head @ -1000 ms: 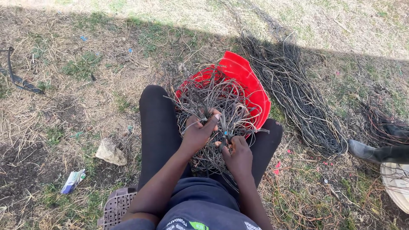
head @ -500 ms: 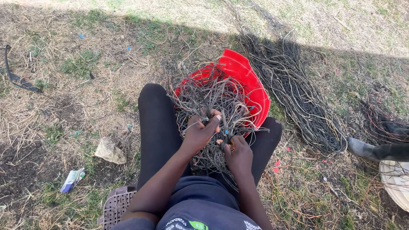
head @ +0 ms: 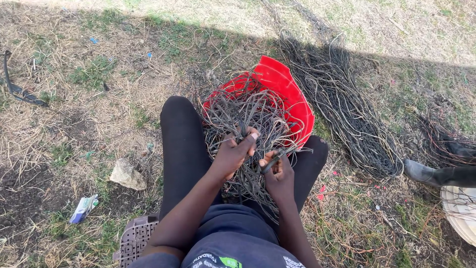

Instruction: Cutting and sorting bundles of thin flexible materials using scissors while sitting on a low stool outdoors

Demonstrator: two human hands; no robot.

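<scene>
While the left hand (head: 233,151) clamps its fingers around a tuft of the dark wire tangle (head: 245,121) heaped in the red basin (head: 290,94) between the knees, the right hand (head: 277,171) pinches one strand, seemingly mid-separation, needing a steady pull.

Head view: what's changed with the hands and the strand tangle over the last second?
Little. The left hand shifted slightly up, still gripping the dark strand tangle; the right hand keeps pinching a few strands. The red basin, laid-out bundle and stone stayed put.
</scene>
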